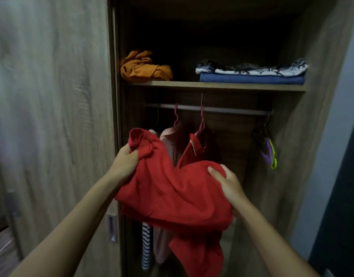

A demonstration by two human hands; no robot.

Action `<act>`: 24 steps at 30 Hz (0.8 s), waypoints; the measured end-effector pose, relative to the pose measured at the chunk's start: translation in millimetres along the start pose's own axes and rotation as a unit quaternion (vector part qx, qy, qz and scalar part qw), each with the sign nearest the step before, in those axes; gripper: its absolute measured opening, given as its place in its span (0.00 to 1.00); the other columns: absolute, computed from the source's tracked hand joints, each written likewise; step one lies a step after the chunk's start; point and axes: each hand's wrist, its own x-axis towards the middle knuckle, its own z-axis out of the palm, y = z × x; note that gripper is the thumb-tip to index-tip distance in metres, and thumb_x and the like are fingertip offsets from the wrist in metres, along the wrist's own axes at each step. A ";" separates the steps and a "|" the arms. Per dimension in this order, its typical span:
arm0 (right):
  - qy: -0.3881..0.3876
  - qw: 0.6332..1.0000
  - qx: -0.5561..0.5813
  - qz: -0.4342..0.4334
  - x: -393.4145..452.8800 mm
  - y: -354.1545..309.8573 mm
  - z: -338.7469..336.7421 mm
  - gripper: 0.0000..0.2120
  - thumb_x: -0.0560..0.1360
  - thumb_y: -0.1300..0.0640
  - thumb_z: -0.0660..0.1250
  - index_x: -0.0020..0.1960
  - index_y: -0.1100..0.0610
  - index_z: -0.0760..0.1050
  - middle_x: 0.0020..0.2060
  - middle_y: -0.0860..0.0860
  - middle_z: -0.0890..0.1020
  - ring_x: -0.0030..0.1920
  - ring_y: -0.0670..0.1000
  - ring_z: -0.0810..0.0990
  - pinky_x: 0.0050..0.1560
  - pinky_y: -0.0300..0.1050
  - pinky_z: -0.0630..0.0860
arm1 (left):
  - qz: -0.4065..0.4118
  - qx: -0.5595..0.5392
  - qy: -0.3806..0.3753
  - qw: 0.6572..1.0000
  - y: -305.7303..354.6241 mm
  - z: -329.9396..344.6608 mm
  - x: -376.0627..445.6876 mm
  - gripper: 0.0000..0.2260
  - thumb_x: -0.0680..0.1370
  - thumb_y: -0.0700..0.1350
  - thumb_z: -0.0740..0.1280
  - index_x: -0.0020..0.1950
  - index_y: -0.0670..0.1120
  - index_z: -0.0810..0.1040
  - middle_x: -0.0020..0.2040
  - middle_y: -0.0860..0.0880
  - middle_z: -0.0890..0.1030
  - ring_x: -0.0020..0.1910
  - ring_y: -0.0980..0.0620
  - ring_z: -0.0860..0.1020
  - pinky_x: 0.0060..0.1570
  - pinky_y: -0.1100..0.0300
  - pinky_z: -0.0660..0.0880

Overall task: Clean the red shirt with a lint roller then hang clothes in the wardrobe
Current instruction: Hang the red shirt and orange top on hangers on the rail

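Before an open wardrobe point(316, 56), the left hand point(125, 166) and right hand point(227, 181) both clutch a bunched red shirt point(172, 192), seemingly soft, light, floppy; best held at its shoulders.

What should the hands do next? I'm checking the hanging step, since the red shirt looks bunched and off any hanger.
Probably free the right hand and reach for a spare hanger at the rail's right end: both hands grip the bunched red shirt, left hand near its collar, and no hanger is in it.
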 end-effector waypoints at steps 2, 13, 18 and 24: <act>0.003 0.998 -0.056 0.003 -1.2 6.3 1.4 0.07 0.77 0.55 0.66 0.46 0.59 0.75 0.39 0.50 0.79 0.41 0.46 0.77 0.40 0.32 0.72 | 0.002 0.005 -0.008 1.000 1.7 -1.1 5.4 0.08 0.78 0.44 0.65 0.55 0.46 0.81 0.51 0.46 0.84 0.51 0.51 0.81 0.56 0.53 0.78; 0.038 0.968 0.130 0.211 5.1 1.1 30.0 0.11 0.77 0.50 0.63 0.46 0.57 0.76 0.39 0.55 0.80 0.39 0.52 0.78 0.40 0.43 0.74 | 0.018 0.233 -0.108 0.966 -5.0 -31.5 40.1 0.12 0.75 0.49 0.66 0.57 0.49 0.77 0.49 0.47 0.83 0.48 0.53 0.81 0.55 0.51 0.78; 0.029 0.931 0.226 0.286 11.3 -6.2 47.5 0.10 0.73 0.59 0.57 0.33 0.55 0.71 0.22 0.49 0.74 0.24 0.48 0.74 0.27 0.35 0.72 | 0.023 0.317 -0.206 0.926 -17.5 -25.6 41.2 0.38 0.60 0.59 0.69 0.69 0.53 0.67 0.64 0.47 0.76 0.64 0.48 0.74 0.64 0.46 0.71; -0.053 0.924 0.261 0.274 24.0 -9.7 72.6 0.08 0.76 0.65 0.58 0.50 0.63 0.75 0.42 0.60 0.79 0.40 0.56 0.80 0.39 0.50 0.82 | 0.031 0.293 -0.372 0.880 -52.9 24.1 -1.4 0.54 0.64 0.61 0.76 0.77 0.59 0.41 0.75 0.57 0.60 0.71 0.63 0.63 0.70 0.64 0.62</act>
